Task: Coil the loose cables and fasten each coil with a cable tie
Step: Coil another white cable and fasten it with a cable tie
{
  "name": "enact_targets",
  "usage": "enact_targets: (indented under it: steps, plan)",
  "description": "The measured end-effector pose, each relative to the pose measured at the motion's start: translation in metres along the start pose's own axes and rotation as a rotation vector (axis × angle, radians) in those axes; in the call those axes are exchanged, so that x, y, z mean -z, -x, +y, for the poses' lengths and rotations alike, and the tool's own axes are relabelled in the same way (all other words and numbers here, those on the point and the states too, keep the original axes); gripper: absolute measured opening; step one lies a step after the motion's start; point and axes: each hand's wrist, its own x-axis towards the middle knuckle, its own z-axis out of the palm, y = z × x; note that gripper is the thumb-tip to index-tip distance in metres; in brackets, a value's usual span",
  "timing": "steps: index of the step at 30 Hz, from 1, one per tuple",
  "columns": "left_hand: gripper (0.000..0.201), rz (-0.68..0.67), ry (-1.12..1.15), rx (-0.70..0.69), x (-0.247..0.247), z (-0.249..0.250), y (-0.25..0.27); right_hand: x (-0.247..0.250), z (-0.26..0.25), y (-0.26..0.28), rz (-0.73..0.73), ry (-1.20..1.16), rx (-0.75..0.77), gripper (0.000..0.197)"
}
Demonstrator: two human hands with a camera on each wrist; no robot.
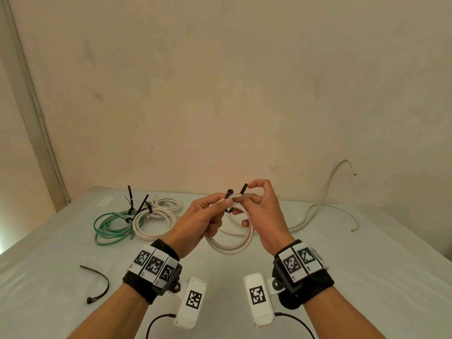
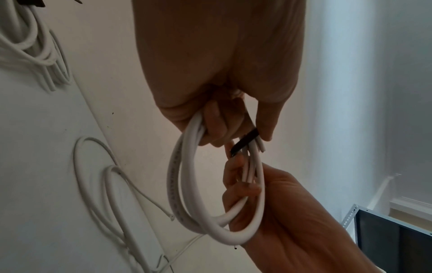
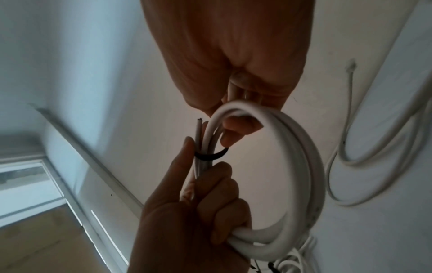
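I hold a small coil of white cable point(image 1: 234, 243) point(image 2: 187, 184) point(image 3: 299, 166) in the air above the table. My left hand point(image 1: 208, 216) point(image 3: 191, 203) grips the bundled strands at the coil's top. A black cable tie point(image 1: 231, 196) point(image 2: 245, 141) point(image 3: 210, 156) wraps round those strands. My right hand point(image 1: 256, 204) point(image 2: 268, 203) pinches the tie, whose tail point(image 1: 243, 188) sticks up between its fingers, while its lower fingers hook through the coil.
Tied coils lie at the back left of the table point(image 1: 342, 277): a green one point(image 1: 110, 228) and white ones point(image 1: 154, 221). A spare black tie point(image 1: 97, 285) lies front left. A loose white cable point(image 1: 325, 206) trails at the right, up along the wall.
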Motion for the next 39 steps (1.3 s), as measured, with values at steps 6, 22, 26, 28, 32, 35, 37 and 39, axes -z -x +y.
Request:
enact_targets:
  steps: [6,22,26,28,32,35,37,39]
  plan:
    - [0.02,0.015,0.022,0.023,-0.0005,0.0011,0.0032,-0.0017,0.0007,0.003,-0.024,0.085,0.066,0.007]
    - [0.021,0.036,-0.072,0.006,0.0041,0.0025,0.0067,-0.0017,0.0026,0.0022,-0.102,0.136,0.105,0.014]
    - [0.025,0.045,-0.071,0.031,0.0052,0.0058,0.0071,-0.0025,0.006,0.0034,-0.119,0.113,0.109,0.015]
    - [0.036,0.056,-0.063,0.049,0.0061,0.0052,0.0068,-0.0032,0.0068,0.0039,-0.124,0.104,0.106,0.015]
    - [0.045,0.056,-0.054,0.059,0.0049,0.0037,0.0063,-0.0038,0.0072,0.0039,-0.126,0.039,0.075,0.014]
    - [0.04,0.043,-0.06,0.063,0.0048,0.0033,0.0062,-0.0029,0.0079,0.0051,-0.135,0.025,0.063,0.015]
    - [0.032,0.024,-0.069,0.079,0.0042,0.0032,0.006,-0.003,0.0087,0.006,-0.137,0.027,0.067,0.015]
    - [0.029,0.012,-0.078,0.098,0.0017,0.0037,0.006,-0.0034,0.0094,0.0063,-0.129,0.027,0.072,0.015]
